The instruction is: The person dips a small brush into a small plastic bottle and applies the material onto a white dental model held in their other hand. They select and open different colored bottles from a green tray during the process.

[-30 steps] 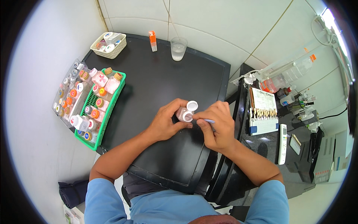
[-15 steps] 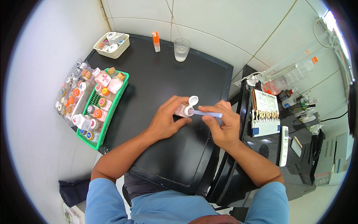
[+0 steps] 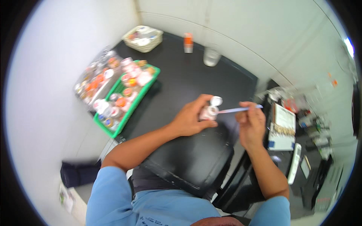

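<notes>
Above the black table [image 3: 177, 77], we note the right hand [image 3: 252, 122] drawn back from the left hand [image 3: 190, 118], whose fingers grip the small open bottle [image 3: 206, 113], while right-hand fingers pinch the pale stick [image 3: 237, 110], seemingly being withdrawn.

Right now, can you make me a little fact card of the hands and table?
Left hand: holds a small bottle, lid flipped open
Right hand: holds a pale purple stick
Stick's tip: at the bottle's mouth; touching unclear
Table's far side: cream basket, orange-and-white box, clear cup
Table's left side: green basket with more bottles
</notes>
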`<action>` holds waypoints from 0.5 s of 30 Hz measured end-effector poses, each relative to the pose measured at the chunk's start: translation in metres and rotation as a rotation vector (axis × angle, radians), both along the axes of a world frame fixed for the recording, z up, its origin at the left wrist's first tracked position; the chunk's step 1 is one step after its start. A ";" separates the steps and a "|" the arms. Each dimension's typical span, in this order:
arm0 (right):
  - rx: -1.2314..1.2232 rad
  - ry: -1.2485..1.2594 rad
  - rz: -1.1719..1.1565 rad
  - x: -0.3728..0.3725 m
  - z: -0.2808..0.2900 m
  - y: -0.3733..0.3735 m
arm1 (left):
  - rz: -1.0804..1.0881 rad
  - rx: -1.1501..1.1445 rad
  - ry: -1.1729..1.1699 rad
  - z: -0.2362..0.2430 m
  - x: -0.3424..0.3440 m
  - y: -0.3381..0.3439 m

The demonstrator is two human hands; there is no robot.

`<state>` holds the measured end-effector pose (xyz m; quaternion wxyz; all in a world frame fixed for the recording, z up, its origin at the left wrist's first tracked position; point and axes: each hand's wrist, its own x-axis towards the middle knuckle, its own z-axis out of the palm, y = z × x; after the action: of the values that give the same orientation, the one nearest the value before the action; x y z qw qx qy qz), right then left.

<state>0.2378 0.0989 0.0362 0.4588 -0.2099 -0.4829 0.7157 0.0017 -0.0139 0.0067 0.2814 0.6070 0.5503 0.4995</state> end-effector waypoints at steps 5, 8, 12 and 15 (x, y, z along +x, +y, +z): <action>-0.215 0.098 0.006 0.016 0.002 0.015 | -0.051 -0.012 -0.028 0.011 0.004 0.016; -0.328 0.119 0.008 0.006 0.004 0.012 | -0.110 -0.045 -0.062 0.008 -0.004 0.010; -0.366 0.088 -0.007 0.002 0.004 0.014 | -0.095 0.095 0.029 0.010 -0.005 0.006; -0.362 0.065 -0.007 0.006 0.006 0.017 | -0.012 0.119 0.023 0.032 0.000 -0.003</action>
<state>0.2436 0.1158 0.0425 0.4313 -0.2673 -0.3307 0.7957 0.0020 -0.0167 0.0389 0.2415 0.6316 0.5192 0.5226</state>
